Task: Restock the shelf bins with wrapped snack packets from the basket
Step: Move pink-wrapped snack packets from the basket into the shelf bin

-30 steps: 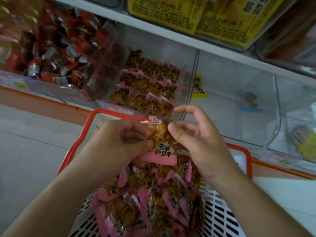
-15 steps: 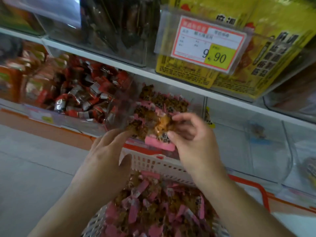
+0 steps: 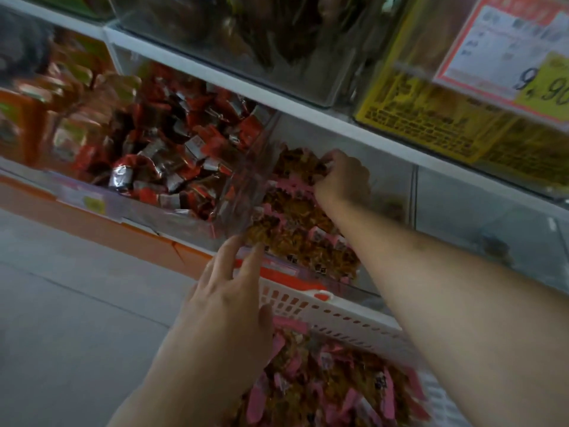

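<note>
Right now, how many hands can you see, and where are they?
2. The right hand reaches deep into the clear bin of pink-wrapped snack packets. The left hand hovers with straight fingers by the bin's front, over the white basket.

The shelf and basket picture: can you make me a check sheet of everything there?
Surface: white shelf board above the bins, grey floor below.
Job's things: pink-edged wrapped snack packets in a clear plastic bin; more heaped in the white slotted basket with red trim.
Clutter: red and silver wrapped sweets in the neighbouring bin.
Hands: right hand curled at the bin's back packets; left hand with straight fingers, at the bin's front.
Cables: nothing seen.
Surroundings: blurred price tag, yellow packs above.
</note>
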Demonstrator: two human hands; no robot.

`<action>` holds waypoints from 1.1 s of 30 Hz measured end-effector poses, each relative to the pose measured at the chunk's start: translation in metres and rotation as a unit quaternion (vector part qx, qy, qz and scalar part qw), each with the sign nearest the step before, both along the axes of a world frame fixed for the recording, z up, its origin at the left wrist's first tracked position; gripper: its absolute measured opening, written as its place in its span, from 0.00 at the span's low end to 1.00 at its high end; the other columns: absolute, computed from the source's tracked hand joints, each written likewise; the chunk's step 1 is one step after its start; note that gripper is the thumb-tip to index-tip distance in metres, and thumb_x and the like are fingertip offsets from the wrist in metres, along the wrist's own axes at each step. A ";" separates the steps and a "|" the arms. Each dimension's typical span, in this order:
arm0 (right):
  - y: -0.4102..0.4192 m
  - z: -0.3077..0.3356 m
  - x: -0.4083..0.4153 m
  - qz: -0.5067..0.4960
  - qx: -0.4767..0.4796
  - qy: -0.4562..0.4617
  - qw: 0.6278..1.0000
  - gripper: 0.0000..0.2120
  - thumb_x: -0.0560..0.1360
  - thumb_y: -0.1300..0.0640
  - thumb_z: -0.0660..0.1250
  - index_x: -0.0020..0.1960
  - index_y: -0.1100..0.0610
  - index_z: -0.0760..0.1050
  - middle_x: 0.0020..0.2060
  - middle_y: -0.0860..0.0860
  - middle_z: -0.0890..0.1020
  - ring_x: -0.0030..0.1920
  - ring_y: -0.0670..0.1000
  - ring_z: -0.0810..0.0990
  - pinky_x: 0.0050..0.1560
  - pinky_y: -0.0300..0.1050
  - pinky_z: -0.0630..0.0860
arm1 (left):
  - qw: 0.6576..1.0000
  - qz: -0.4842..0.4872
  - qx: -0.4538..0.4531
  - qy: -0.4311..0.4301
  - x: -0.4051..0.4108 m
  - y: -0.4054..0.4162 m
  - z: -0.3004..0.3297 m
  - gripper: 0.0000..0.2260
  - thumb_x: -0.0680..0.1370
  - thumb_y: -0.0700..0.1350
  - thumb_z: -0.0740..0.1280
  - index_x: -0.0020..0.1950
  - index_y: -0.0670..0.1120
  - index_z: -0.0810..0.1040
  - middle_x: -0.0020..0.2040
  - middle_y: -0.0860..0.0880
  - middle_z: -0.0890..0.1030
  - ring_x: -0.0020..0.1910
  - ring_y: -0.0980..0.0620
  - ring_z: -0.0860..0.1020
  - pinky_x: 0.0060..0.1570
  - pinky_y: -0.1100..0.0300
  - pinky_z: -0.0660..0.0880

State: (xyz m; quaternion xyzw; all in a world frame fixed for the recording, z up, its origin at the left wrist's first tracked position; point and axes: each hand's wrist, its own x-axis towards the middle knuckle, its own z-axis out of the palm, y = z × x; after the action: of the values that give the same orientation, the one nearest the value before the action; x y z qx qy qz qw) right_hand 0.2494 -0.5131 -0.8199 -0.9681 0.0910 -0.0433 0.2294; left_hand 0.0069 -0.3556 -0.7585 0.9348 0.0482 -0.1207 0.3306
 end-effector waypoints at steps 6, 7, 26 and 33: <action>-0.001 -0.001 0.003 0.033 -0.058 0.027 0.997 0.18 0.79 0.56 0.68 0.68 0.46 0.75 0.64 0.59 0.76 0.66 0.64 0.74 0.62 0.60 0.78 | 1.000 -0.003 0.018 -0.005 0.001 0.000 -0.003 0.38 0.81 0.54 0.66 0.82 0.60 0.44 0.78 0.66 0.39 0.81 0.51 0.57 0.76 0.49 0.67; 0.000 0.000 0.003 0.036 -0.063 0.031 0.997 0.18 0.80 0.57 0.67 0.69 0.46 0.74 0.65 0.59 0.75 0.66 0.64 0.74 0.63 0.61 0.78 | 1.000 -0.003 0.024 -0.004 0.001 0.000 -0.004 0.37 0.81 0.54 0.66 0.82 0.60 0.44 0.78 0.66 0.39 0.82 0.51 0.55 0.77 0.49 0.66; -0.025 0.076 -0.172 0.196 0.125 -0.062 0.971 0.12 0.79 0.64 0.67 0.59 0.50 0.73 0.49 0.47 0.77 0.48 0.47 0.79 0.45 0.41 0.77 | 0.999 0.007 -0.017 -0.042 -0.002 0.006 0.005 0.31 0.77 0.46 0.59 0.81 0.52 0.60 0.80 0.51 0.58 0.77 0.43 0.66 0.71 0.47 0.73; -0.030 0.014 -0.286 0.214 0.121 0.201 0.948 0.10 0.83 0.58 0.65 0.61 0.47 0.75 0.59 0.43 0.81 0.61 0.45 0.80 0.58 0.37 0.79 | 0.994 0.081 -0.017 0.067 -0.049 0.013 0.010 0.30 0.81 0.39 0.64 0.81 0.49 0.56 0.74 0.43 0.67 0.69 0.40 0.73 0.65 0.46 0.74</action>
State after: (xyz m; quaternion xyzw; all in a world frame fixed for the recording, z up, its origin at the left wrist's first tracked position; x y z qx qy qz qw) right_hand -0.0367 -0.5432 -0.8057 -0.9186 -0.0694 0.2136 0.3252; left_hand -0.0424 -0.3429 -0.7486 0.9116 0.1441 -0.1571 0.3515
